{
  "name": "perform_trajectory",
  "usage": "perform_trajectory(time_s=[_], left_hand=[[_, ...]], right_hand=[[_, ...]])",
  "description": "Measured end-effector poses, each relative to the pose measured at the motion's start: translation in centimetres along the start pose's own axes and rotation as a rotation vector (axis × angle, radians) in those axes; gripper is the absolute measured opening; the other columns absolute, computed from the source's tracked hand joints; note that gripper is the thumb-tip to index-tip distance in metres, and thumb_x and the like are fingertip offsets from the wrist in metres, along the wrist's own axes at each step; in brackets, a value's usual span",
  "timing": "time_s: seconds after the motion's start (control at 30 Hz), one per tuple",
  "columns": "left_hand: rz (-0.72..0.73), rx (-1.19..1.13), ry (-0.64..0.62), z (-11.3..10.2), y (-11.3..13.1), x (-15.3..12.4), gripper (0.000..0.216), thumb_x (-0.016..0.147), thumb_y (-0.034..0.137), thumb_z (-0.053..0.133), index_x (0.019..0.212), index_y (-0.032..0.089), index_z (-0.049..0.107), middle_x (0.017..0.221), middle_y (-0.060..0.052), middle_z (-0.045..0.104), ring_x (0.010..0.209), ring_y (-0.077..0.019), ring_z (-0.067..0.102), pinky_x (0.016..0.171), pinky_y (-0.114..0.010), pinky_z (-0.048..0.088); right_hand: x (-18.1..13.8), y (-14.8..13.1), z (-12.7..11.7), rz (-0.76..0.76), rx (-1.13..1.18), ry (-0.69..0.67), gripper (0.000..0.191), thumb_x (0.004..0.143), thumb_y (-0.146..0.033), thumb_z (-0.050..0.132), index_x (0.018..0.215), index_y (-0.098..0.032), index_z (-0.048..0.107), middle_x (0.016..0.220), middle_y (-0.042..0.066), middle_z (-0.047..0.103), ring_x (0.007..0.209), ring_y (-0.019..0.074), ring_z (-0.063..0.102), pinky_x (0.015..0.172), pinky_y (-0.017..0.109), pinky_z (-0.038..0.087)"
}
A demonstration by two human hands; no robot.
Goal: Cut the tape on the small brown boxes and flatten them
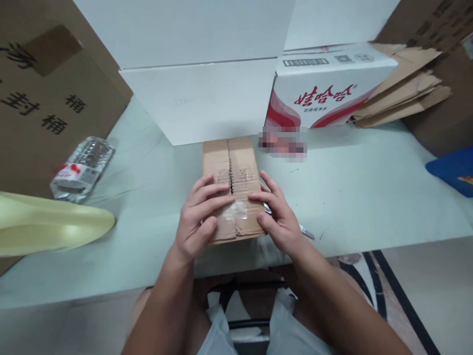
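A small brown cardboard box (pixel 242 153) lies on the table in front of me, its two top flaps meeting at a ragged middle seam. Clear tape (pixel 236 211) crosses the seam near the front edge. My left hand (pixel 199 212) holds the box's left side, its bent fingers spread over the left flap and reaching the seam. On the opposite side, my right hand (pixel 277 212) grips the right edge, with thumb and index finger on the right flap. A knife-like tool (pixel 307 232) sits partly hidden under my right wrist.
A tall white box (pixel 207 98) stands right behind the cardboard box, beside a white-and-red carton (pixel 325 93). At left are a clear plastic bottle (pixel 83 167), a yellow object (pixel 55 224) and a large brown carton (pixel 55 88). A blue object (pixel 453 170) is at far right.
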State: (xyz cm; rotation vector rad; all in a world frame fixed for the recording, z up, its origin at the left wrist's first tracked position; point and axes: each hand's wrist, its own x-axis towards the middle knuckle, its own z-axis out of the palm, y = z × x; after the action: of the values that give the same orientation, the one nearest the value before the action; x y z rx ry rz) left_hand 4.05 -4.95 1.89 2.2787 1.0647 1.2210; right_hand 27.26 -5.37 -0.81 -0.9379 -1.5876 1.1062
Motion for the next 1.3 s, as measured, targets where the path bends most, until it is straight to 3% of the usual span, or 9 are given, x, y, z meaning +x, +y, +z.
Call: perform_trajectory(time_s=[0.13,0.27,0.47,0.57,0.67,0.8,1.03,1.13,1.3], left_hand=[[0.007,-0.026,0.035,0.2,-0.8,0.0,0.037,0.102,0.035,0.047,0.125,0.028,0.076,0.131,-0.007,0.073,0.138,-0.0293,0.057,0.123,-0.053,0.042],[-0.034,-0.054,0.086,0.0,-1.1,-0.4,0.039,0.101,0.036,0.046,0.122,0.029,0.078,0.129,-0.007,0.074,0.134,-0.0299,0.059,0.124,-0.054,0.041],[-0.075,-0.047,0.081,0.2,-0.9,-0.2,0.040,0.100,0.040,0.045,0.117,0.028,0.079,0.127,-0.007,0.075,0.131,-0.0303,0.060,0.125,-0.055,0.039],[-0.085,-0.044,0.095,0.8,-0.8,0.1,0.041,0.099,0.043,0.045,0.115,0.029,0.079,0.125,-0.006,0.075,0.129,-0.0302,0.061,0.126,-0.055,0.038],[-0.075,-0.062,0.145,1.7,-0.6,0.1,0.039,0.099,0.041,0.045,0.114,0.030,0.079,0.125,-0.005,0.074,0.129,-0.0292,0.060,0.126,-0.054,0.037],[-0.088,0.001,0.188,2.9,0.2,0.1,0.041,0.100,0.041,0.042,0.114,0.027,0.078,0.123,-0.006,0.073,0.129,-0.0306,0.059,0.126,-0.055,0.036],[-0.124,0.089,0.215,4.1,1.1,0.1,0.048,0.102,0.047,0.036,0.115,0.025,0.077,0.124,-0.008,0.071,0.131,-0.0325,0.057,0.126,-0.058,0.035],[-0.171,0.104,0.200,4.3,1.1,0.2,0.057,0.101,0.056,0.031,0.112,0.026,0.077,0.121,-0.009,0.070,0.132,-0.0338,0.056,0.126,-0.059,0.034],[-0.207,0.096,0.181,4.4,1.2,0.3,0.059,0.100,0.060,0.029,0.111,0.026,0.077,0.121,-0.008,0.069,0.133,-0.0345,0.056,0.126,-0.059,0.033]], right_hand=[[0.3,0.3,-0.2,-0.004,-0.030,0.047,0.032,0.096,-0.048,0.059,0.118,-0.028,0.070,0.166,0.009,0.043,0.153,0.0301,0.046,0.122,0.052,0.042],[0.5,0.1,-2.2,0.131,-0.399,0.295,0.028,0.089,-0.037,0.054,0.110,-0.023,0.067,0.112,0.010,0.071,0.105,0.0274,0.068,0.089,0.044,0.054],[-0.7,0.7,-4.7,0.450,-0.939,-0.233,0.025,0.079,-0.029,0.067,0.103,-0.023,0.069,0.099,0.008,0.071,0.088,0.0257,0.062,0.068,0.034,0.039],[-0.5,1.4,-5.0,0.527,-0.949,-0.213,0.006,0.085,-0.023,0.063,0.090,-0.023,0.067,0.087,0.006,0.070,0.075,0.0210,0.058,0.061,0.032,0.032],[0.7,0.6,-5.4,0.382,-0.739,0.226,0.005,0.085,-0.027,0.065,0.088,-0.023,0.063,0.076,0.001,0.063,0.065,0.0167,0.053,0.060,0.030,0.036],[2.3,-3.0,-5.6,-0.111,-0.216,0.813,0.008,0.090,-0.029,0.058,0.092,-0.027,0.050,0.075,-0.004,0.046,0.058,0.0118,0.046,0.057,0.028,0.041],[1.6,-7.2,-3.3,-0.350,-0.197,0.782,0.034,0.096,-0.039,0.050,0.079,-0.027,0.023,0.067,-0.006,0.025,0.049,0.0114,0.038,0.044,0.024,0.036],[1.1,-7.4,-3.0,-0.338,-0.194,0.809,0.031,0.100,-0.042,0.040,0.073,-0.027,0.032,0.061,-0.005,0.027,0.044,0.0108,0.033,0.041,0.024,0.032],[0.2,-7.7,-2.7,-0.184,-0.146,0.644,0.063,0.109,-0.047,0.022,0.060,-0.023,0.053,0.045,-0.002,0.041,0.035,0.0093,0.039,0.036,0.024,0.021]])
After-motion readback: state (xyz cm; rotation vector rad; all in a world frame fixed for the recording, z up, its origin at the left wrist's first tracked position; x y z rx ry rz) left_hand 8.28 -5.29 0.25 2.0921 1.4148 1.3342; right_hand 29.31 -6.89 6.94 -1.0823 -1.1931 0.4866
